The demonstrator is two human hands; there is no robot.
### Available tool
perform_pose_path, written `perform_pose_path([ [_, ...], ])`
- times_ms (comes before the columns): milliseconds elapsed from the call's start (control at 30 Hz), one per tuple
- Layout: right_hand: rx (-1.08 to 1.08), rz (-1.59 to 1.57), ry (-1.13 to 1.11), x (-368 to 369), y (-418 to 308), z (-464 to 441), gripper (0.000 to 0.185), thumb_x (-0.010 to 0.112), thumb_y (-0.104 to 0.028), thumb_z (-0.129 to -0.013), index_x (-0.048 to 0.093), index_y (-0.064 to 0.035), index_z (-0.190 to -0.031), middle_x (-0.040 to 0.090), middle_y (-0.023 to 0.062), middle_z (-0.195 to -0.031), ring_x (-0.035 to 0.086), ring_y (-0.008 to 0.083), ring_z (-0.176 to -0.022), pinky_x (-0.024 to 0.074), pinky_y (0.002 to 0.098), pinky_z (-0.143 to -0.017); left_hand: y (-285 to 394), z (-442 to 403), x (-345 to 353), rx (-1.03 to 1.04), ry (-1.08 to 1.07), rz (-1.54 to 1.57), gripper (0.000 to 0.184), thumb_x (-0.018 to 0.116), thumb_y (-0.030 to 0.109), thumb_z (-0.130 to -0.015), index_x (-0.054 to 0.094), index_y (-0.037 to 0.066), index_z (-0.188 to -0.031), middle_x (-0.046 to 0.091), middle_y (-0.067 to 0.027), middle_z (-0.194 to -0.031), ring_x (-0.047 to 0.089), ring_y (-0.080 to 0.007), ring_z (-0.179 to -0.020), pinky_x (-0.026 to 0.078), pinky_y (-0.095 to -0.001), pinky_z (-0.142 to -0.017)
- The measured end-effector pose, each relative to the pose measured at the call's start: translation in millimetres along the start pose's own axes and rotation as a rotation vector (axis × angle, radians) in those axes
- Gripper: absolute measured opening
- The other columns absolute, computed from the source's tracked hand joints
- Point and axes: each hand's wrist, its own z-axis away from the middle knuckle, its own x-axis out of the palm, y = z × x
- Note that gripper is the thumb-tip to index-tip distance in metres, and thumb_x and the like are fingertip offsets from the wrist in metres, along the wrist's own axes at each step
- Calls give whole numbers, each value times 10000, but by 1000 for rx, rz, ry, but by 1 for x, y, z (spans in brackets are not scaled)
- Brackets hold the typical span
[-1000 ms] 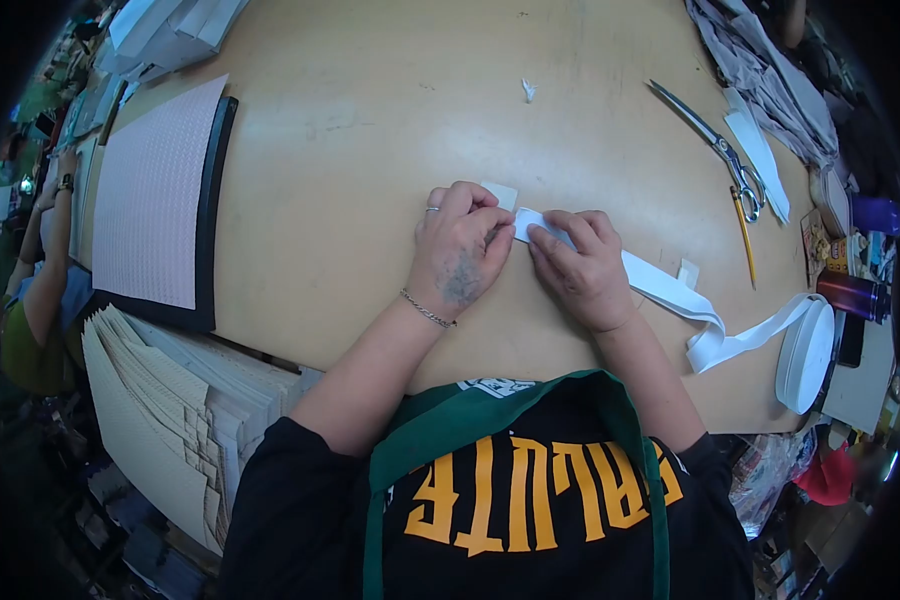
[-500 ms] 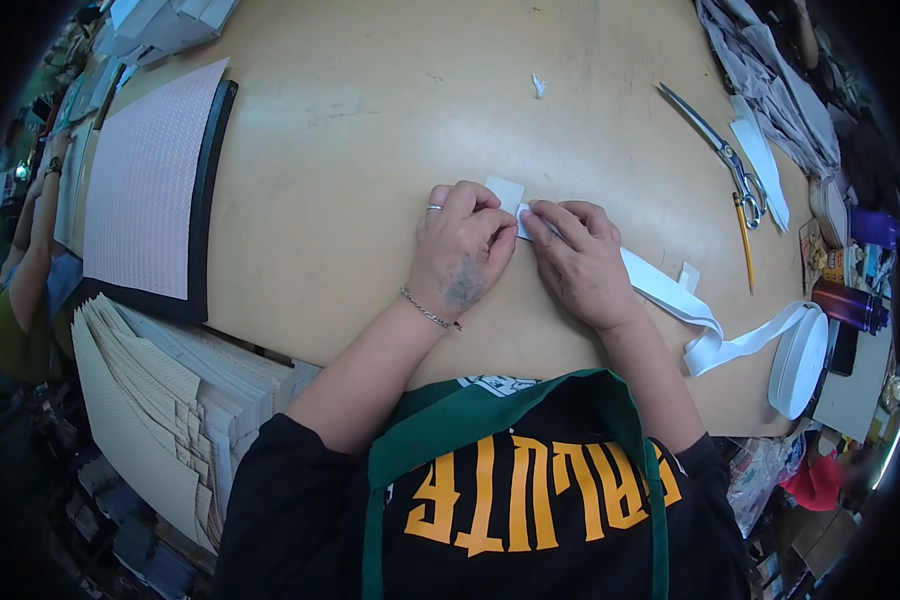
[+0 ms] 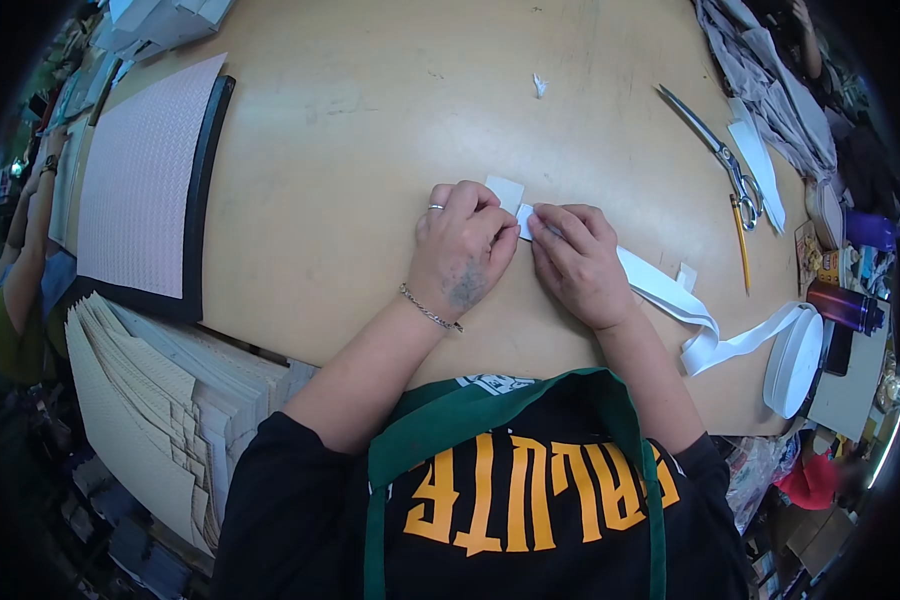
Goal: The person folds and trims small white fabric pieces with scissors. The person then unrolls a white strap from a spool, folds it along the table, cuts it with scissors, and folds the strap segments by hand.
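Note:
A white flat band [image 3: 660, 287] runs from its roll [image 3: 794, 362] on the right, under my right hand [image 3: 582, 265], to a short end between my two hands. My right hand is closed in a pinch on that end, thumb and forefinger pressed on it. My left hand [image 3: 465, 245] wears a ring and a chain bracelet, and its fingertips are pinched together just left of the band's end. What they hold is hidden. Just beyond the fingertips, a small off-white rectangular piece [image 3: 506, 191] lies on the table, partly covered by the left fingers.
Metal scissors [image 3: 722, 152], a yellow pencil [image 3: 740, 245] and a white strip [image 3: 760, 170] lie at right. A pink textured sheet on a black board [image 3: 150, 185] and stacked sheets [image 3: 140, 420] stand left. A small white scrap [image 3: 539, 86] lies ahead. Another person's arm [image 3: 35, 220] shows far left.
My right fingers have shifted slightly right along the band's end, so a little more of it shows between my hands. My left hand keeps its pinch, almost unmoved.

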Motion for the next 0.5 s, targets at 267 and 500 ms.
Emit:
perform_pose_path([
  [267, 1, 43, -31, -2, -2, 0, 346, 650, -70, -682, 602, -60, -1024, 559, 29, -1090, 540, 216, -934, 437, 364, -782, 3, 0, -1, 12, -10, -51, 69, 678, 60, -678, 628, 70, -726, 542, -44, -848, 486, -241, -819, 425, -339, -702],
  [500, 32, 63, -77, -4, -4, 0, 388, 633, -91, -685, 588, -79, -1070, 541, 12, -1119, 523, 214, -960, 429, 370, -787, 2, 0, 0, 28, 2, -54, 73, 679, 59, -673, 633, 71, -728, 546, -37, -844, 488, -237, -819, 425, -337, -704],
])
